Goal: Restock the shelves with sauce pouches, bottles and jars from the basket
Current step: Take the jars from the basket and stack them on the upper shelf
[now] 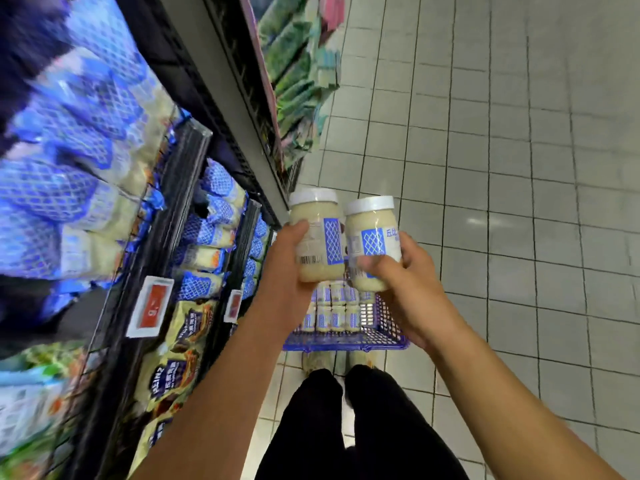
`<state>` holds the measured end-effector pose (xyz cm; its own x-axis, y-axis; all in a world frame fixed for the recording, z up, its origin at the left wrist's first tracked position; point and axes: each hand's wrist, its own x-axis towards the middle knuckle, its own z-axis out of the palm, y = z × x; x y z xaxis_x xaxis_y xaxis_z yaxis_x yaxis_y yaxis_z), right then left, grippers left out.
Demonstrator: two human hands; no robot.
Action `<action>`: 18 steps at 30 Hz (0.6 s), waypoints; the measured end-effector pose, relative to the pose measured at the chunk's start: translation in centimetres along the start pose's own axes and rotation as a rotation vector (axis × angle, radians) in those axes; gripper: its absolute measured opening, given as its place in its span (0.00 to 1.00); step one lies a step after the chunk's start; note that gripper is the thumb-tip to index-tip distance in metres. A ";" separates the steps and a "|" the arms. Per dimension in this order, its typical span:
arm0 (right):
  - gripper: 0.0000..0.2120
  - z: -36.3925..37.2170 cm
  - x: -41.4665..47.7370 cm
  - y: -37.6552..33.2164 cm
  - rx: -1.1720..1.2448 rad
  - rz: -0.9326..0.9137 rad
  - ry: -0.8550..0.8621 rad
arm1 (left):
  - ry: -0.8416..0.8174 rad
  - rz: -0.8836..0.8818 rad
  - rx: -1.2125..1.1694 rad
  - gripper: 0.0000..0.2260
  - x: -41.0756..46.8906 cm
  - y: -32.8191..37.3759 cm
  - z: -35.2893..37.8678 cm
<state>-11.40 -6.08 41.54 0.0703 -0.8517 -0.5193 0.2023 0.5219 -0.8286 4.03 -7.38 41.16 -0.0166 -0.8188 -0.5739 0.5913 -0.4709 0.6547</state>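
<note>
While left hand [284, 271] grips left jar [317, 237], right hand [414, 285] grips right jar [372, 244]; both upright, lids [313, 196] up.

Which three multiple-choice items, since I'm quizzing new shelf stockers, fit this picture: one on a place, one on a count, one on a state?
1. Where is the blue basket? A. in front of the person's shoes B. on a shelf C. hung from an arm
2. How many jars are held up? A. one B. two C. four
3. The held jars' lids are: A. off B. on C. broken
1 A: it sits beyond the shoes. 2 B: the left hand grips the left jar, the right hand the right jar. 3 B: a white lid caps each.
</note>
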 end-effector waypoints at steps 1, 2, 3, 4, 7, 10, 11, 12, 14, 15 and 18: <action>0.24 0.5 -0.4 -0.9 -0.010 -0.029 -0.003 | -0.003 0.044 -0.002 0.09 -0.7 0.9 0.2; 0.22 1.0 -0.8 -1.8 -0.021 -0.060 -0.004 | 0.001 0.093 -0.002 0.09 -1.4 1.6 0.4; 0.21 1.5 -1.2 -2.6 -0.026 -0.089 -0.005 | 0.006 0.143 0.001 0.11 -2.1 2.4 0.6; 0.20 2.1 -1.5 -3.5 -0.024 -0.111 -0.014 | 0.010 0.186 0.005 0.15 -2.8 3.2 0.7; 0.21 3.5 -2.4 -5.8 -0.039 -0.158 -0.087 | 0.028 0.258 0.010 0.34 -5.2 5.2 1.2; 0.23 4.7 -3.1 -7.8 -0.093 -0.217 -0.185 | 0.026 0.354 0.035 0.32 -7.3 6.6 1.2; 0.23 5.1 -3.4 -8.4 -0.099 -0.230 -0.216 | 0.036 0.386 0.048 0.30 -8.0 7.0 1.2; 0.22 5.4 -3.5 -9.0 -0.096 -0.233 -0.257 | 0.054 0.419 0.044 0.29 -8.8 7.4 1.2; 0.23 6.2 -4.0 -10.1 -0.064 -0.201 -0.396 | 0.093 0.488 0.017 0.28 -10.3 7.7 1.3; 0.23 6.4 -4.3 -10.5 -0.045 -0.172 -0.473 | 0.104 0.527 0.001 0.27 -11.1 7.8 1.3; 0.22 6.8 -5.0 -11.5 -0.008 -0.097 -0.658 | 0.172 0.650 -0.108 0.19 -13.4 7.5 1.8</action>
<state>-7.48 -8.14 55.08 0.6342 -0.7446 -0.2082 0.2311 0.4396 -0.8680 7.19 -0.50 54.65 0.4927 -0.8561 -0.1560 0.5151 0.1425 0.8452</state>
